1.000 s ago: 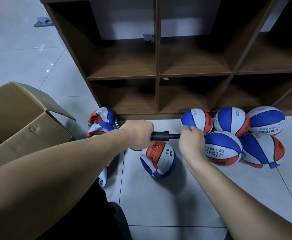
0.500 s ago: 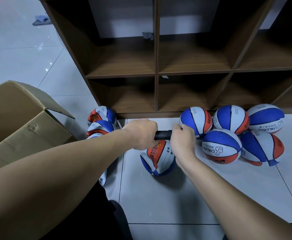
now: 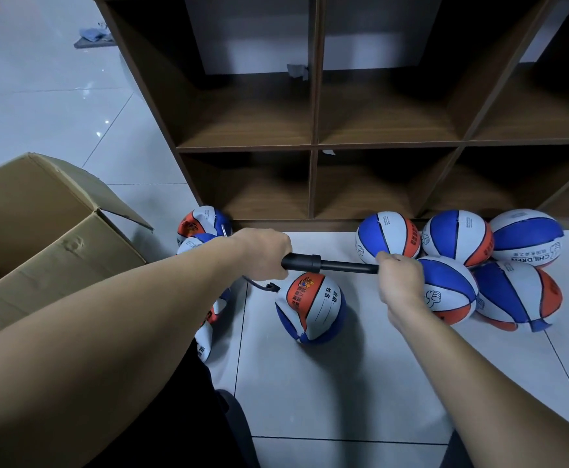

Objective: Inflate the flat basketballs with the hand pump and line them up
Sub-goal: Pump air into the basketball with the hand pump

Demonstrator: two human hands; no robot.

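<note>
The pump (image 3: 330, 264) has been drawn out again: its thin rod, almost hidden between the fists half a second ago, is now exposed for a long stretch. The right hand (image 3: 399, 282) has been moved rightward, away from the left hand (image 3: 263, 253), and is now seen in front of the lower blue ball (image 3: 448, 288).

Count it up: five round basketballs (image 3: 389, 235) clustered right, one basketball (image 3: 310, 307) in the middle, at least three flat ones (image 3: 202, 222) stacked left, partly hidden. One hand pump (image 3: 330, 264), one cardboard box (image 3: 46, 238), two hands (image 3: 264, 253).
</note>
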